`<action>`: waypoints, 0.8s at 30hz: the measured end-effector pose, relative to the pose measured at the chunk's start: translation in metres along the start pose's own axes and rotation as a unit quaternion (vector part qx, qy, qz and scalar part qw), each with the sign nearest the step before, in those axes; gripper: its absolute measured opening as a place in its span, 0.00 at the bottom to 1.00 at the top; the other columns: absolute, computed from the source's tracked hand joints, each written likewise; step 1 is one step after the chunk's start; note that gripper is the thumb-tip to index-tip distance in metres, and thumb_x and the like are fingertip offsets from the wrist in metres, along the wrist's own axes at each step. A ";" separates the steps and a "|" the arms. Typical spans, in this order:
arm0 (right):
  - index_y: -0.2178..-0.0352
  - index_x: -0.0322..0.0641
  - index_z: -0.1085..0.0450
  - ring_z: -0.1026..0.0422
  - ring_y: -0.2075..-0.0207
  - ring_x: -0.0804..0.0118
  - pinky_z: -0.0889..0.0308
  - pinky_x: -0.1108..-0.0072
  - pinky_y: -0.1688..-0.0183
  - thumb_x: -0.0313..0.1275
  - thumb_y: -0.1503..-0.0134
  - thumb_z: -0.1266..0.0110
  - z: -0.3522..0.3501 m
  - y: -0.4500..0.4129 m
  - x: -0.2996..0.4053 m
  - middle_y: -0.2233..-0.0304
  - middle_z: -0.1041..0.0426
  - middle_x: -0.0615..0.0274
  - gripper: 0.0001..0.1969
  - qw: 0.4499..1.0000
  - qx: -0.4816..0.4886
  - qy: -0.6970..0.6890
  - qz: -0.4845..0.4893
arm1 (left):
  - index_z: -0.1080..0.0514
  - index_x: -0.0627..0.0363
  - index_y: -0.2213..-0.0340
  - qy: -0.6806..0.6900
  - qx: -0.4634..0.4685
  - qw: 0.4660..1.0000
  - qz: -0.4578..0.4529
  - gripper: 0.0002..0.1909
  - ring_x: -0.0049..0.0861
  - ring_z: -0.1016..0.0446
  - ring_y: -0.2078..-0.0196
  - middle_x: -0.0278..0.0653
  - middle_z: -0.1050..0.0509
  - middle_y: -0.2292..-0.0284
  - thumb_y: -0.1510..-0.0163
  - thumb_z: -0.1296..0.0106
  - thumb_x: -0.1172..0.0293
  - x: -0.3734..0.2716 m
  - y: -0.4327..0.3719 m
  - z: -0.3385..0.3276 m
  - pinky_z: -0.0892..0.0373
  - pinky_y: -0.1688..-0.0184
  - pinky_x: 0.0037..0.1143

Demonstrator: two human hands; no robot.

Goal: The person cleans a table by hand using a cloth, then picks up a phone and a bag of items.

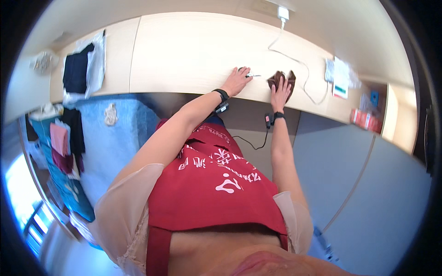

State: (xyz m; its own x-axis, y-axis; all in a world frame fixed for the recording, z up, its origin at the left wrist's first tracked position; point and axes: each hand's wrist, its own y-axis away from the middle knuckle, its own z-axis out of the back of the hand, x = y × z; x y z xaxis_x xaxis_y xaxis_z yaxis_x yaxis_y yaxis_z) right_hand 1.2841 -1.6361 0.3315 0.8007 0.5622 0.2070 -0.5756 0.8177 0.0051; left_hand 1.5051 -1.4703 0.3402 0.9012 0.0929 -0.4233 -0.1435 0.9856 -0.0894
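Note:
On the pale wooden desk, my right hand (281, 91) lies over a bunched dark brown cloth (292, 77). Its fingers are spread on the cloth, whose folds stick out on both sides; whether they grip it is hidden. To the left, my left hand (236, 82) has its fingers bent over a small tool (255, 75), possibly scissors. A thin metal end points right from beneath the fingers, and a dark part shows near the fingertips. My palm hides most of it. The two hands are apart. Each wrist wears a black band with a small device.
A white charger (283, 13) trails its cable (304, 63) across the desk, right of the cloth. Folded dark fabric (77, 69) lies on plastic at far left. Packets and papers (340, 81) and a red box (366, 119) stand right. A blue-covered bed (103, 148) adjoins the desk.

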 end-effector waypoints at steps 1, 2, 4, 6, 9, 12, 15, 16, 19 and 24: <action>0.32 0.56 0.50 0.57 0.31 0.38 0.59 0.51 0.31 0.43 0.36 0.52 0.000 0.002 0.004 0.30 0.54 0.52 0.33 1.000 -0.002 -0.001 0.001 | 0.32 0.49 0.45 -0.001 -0.029 1.000 -0.001 0.23 0.40 0.41 0.36 0.49 0.37 0.42 0.43 0.54 0.73 0.003 0.006 0.000 0.39 0.41 0.44; 0.32 0.57 0.50 0.58 0.30 0.38 0.59 0.51 0.31 0.43 0.36 0.52 -0.001 0.002 0.008 0.30 0.54 0.54 0.33 1.000 0.001 -0.006 0.004 | 0.32 0.49 0.45 -0.003 -0.035 0.999 0.018 0.23 0.40 0.41 0.36 0.49 0.37 0.42 0.43 0.54 0.73 0.006 0.010 -0.001 0.39 0.41 0.44; 0.32 0.57 0.50 0.58 0.30 0.39 0.60 0.50 0.31 0.42 0.36 0.52 0.003 -0.005 0.011 0.30 0.54 0.55 0.32 1.000 0.013 -0.004 0.003 | 0.32 0.46 0.46 -0.031 -0.038 0.998 0.040 0.23 0.40 0.36 0.43 0.48 0.34 0.50 0.44 0.52 0.74 0.005 0.010 0.002 0.35 0.49 0.42; 0.32 0.56 0.50 0.59 0.30 0.38 0.61 0.50 0.31 0.43 0.36 0.53 0.001 -0.008 0.014 0.30 0.55 0.54 0.32 1.000 0.019 -0.005 -0.004 | 0.31 0.46 0.47 -0.027 -0.020 0.996 0.084 0.24 0.42 0.35 0.46 0.48 0.34 0.52 0.47 0.49 0.74 0.004 0.009 0.009 0.35 0.50 0.42; 0.32 0.59 0.52 0.58 0.30 0.35 0.60 0.46 0.33 0.47 0.35 0.56 -0.010 -0.006 0.001 0.29 0.55 0.53 0.33 0.998 -0.016 -0.014 -0.055 | 0.32 0.45 0.48 0.001 -0.013 0.991 0.132 0.27 0.45 0.35 0.50 0.48 0.34 0.56 0.51 0.46 0.75 0.000 0.007 0.026 0.34 0.53 0.42; 0.32 0.56 0.50 0.57 0.31 0.31 0.58 0.46 0.34 0.47 0.35 0.56 -0.014 -0.011 0.001 0.30 0.53 0.49 0.32 0.996 -0.048 -0.012 -0.071 | 0.32 0.45 0.47 0.055 -0.050 0.979 0.188 0.29 0.45 0.36 0.50 0.48 0.34 0.57 0.53 0.45 0.75 0.010 0.013 0.040 0.33 0.55 0.43; 0.32 0.54 0.49 0.55 0.33 0.29 0.57 0.45 0.34 0.47 0.35 0.56 -0.027 -0.013 0.024 0.31 0.51 0.47 0.32 0.997 -0.067 -0.002 -0.023 | 0.32 0.46 0.48 0.107 -0.091 0.961 0.236 0.28 0.45 0.35 0.52 0.48 0.34 0.58 0.54 0.44 0.74 0.026 0.034 0.069 0.32 0.56 0.43; 0.33 0.52 0.49 0.54 0.33 0.29 0.57 0.46 0.34 0.46 0.36 0.55 -0.031 -0.013 0.041 0.32 0.50 0.46 0.32 0.998 -0.066 0.003 0.009 | 0.33 0.44 0.48 0.126 -0.134 0.952 0.246 0.30 0.46 0.35 0.52 0.48 0.35 0.57 0.55 0.43 0.73 0.034 0.046 0.076 0.32 0.58 0.42; 0.32 0.51 0.50 0.59 0.31 0.33 0.62 0.48 0.32 0.44 0.37 0.53 -0.038 -0.004 0.118 0.30 0.54 0.47 0.34 0.996 -0.003 -0.043 0.078 | 0.32 0.48 0.49 0.143 -0.193 0.923 0.301 0.29 0.47 0.34 0.53 0.48 0.33 0.59 0.55 0.40 0.72 0.045 0.090 0.111 0.32 0.53 0.40; 0.34 0.50 0.46 0.60 0.29 0.40 0.65 0.50 0.31 0.38 0.41 0.46 -0.042 0.017 0.263 0.30 0.53 0.50 0.34 0.950 0.048 -0.146 0.273 | 0.31 0.54 0.50 0.132 -0.311 0.867 0.367 0.29 0.46 0.34 0.50 0.48 0.29 0.55 0.57 0.40 0.73 0.061 0.151 0.149 0.37 0.44 0.39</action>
State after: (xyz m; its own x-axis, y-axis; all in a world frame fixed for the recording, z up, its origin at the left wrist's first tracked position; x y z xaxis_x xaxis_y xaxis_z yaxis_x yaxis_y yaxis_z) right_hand 1.4919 -1.4695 0.3450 0.3060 0.8300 0.4663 -0.9156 0.3907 -0.0946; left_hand 1.5995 -1.2943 0.4352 0.3606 0.5455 -0.7566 -0.9051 0.4005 -0.1426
